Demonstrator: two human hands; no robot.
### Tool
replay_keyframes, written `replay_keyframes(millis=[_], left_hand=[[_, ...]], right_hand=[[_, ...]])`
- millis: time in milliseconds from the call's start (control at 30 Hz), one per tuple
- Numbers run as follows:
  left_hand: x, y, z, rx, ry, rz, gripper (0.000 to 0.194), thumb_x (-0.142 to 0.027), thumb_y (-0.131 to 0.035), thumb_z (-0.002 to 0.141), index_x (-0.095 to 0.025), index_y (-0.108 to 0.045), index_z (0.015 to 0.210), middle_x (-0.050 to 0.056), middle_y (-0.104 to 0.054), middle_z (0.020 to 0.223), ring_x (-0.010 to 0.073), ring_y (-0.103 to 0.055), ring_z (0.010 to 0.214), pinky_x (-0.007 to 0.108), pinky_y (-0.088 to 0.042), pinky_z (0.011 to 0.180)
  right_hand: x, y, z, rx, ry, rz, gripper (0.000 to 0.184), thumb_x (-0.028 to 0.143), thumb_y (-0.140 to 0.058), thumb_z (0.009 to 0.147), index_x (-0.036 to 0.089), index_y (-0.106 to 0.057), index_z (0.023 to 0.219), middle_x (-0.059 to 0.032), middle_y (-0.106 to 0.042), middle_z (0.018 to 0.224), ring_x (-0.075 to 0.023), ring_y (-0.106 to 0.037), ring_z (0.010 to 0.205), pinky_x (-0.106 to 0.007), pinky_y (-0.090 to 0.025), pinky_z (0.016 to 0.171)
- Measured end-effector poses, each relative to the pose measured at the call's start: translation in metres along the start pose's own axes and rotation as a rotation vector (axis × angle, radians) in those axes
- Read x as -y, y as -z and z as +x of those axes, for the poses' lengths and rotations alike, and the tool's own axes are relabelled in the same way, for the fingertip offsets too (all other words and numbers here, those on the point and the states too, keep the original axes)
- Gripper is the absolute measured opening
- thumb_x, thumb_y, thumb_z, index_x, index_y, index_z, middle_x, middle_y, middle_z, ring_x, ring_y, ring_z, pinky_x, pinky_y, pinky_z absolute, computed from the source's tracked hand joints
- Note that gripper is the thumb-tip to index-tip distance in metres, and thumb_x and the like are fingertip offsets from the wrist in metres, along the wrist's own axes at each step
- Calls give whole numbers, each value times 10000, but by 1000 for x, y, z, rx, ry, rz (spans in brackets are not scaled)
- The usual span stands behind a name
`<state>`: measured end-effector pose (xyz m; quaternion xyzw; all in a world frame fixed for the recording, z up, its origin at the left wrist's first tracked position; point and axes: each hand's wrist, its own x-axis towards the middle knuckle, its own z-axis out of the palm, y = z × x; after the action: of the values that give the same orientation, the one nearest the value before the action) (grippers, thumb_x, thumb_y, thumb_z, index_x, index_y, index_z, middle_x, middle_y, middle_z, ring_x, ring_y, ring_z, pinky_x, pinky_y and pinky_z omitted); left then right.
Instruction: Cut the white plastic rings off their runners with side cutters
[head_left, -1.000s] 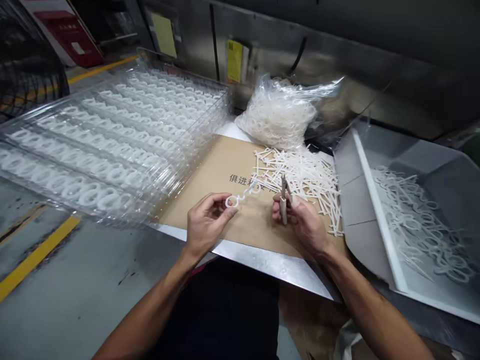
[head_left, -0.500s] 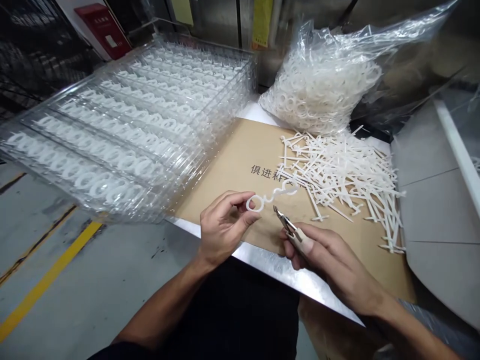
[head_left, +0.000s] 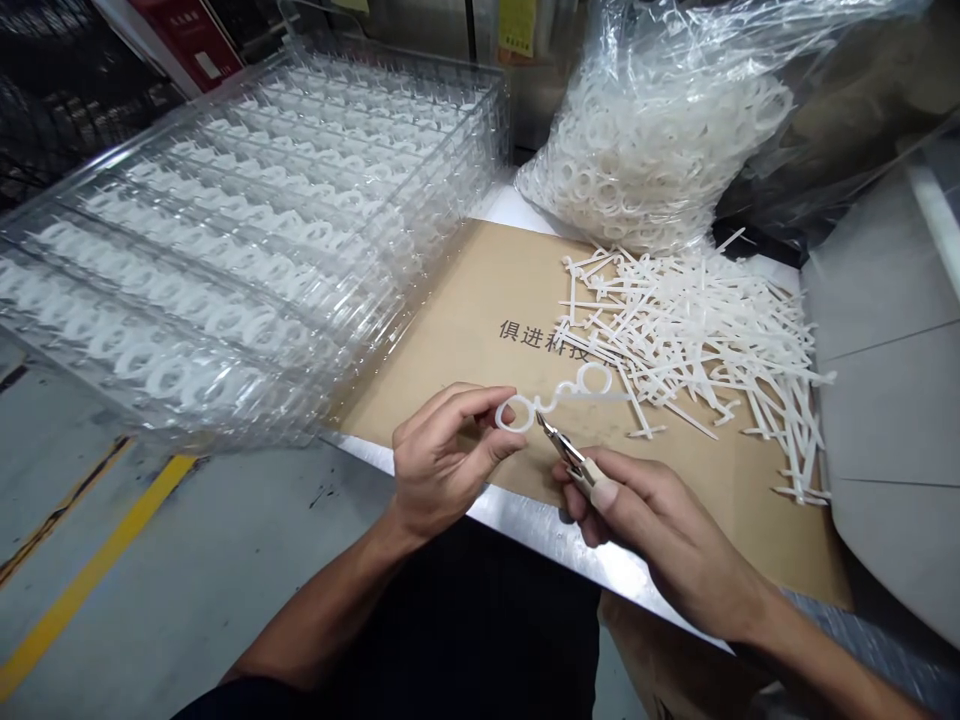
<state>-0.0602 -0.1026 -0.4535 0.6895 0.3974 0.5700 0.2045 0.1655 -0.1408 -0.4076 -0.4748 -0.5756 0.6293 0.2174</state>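
Note:
Between thumb and fingers, my left hand [head_left: 454, 450] pinches a white plastic ring part [head_left: 596, 378] by the ring at its near end. A wavy link runs from that ring to a second ring on the right, with a thin straight strip beside it. My right hand [head_left: 645, 520] is wrapped round a pair of nippers [head_left: 571, 455] with pale handles. Their metal tips are at the link just right of the held ring; whether the jaws have closed on it I cannot tell. Both hands are above the cardboard sheet [head_left: 450, 310] at the table's front edge.
Stacked clear trays [head_left: 300, 240] filled with white ring parts stand on the left. A clear bag [head_left: 637, 160] of white rings sits at the back. Right of centre lies a pile of white plastic strips [head_left: 697, 340], beside a grey panel [head_left: 892, 400].
My right hand has brought the nippers' tips up to the link beside the held ring. The ring part has turned slightly, so its far ring shows more fully. The camera view has shifted a little.

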Motion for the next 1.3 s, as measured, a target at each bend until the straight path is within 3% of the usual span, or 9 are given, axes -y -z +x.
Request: replay_keyframes(millis=[533, 867, 1300], left_hand=[[-2, 0, 0, 48, -12, 13, 326, -256, -842, 865, -195, -747, 1171, 38, -759, 914, 140, -706, 795, 247, -596, 706], [-2, 1, -1, 63, -14, 3, 366, -120, -849, 828, -174, -744, 1175, 30, -755, 935, 126, -704, 826, 227, -592, 752], [-3, 1, -1, 66, -11, 11, 337, -154, -843, 846, -190, -747, 1167, 38, -764, 919, 135, -706, 803, 240, -596, 724]], right_hand=[[-2, -2, 1, -27, 5, -11, 434, 527, -411, 1107, 183, -670, 1054, -33, -604, 860, -172, -544, 732, -316, -456, 669], [-5, -3, 0, -29, 1, 16, 429, 540, -416, 1104, 192, -665, 1073, -12, -550, 826, -163, -501, 720, -299, -445, 654], [-5, -2, 2, -39, 5, -6, 438, 553, -417, 1099, 196, -666, 1052, -20, -581, 847, -172, -525, 724, -312, -449, 646]])
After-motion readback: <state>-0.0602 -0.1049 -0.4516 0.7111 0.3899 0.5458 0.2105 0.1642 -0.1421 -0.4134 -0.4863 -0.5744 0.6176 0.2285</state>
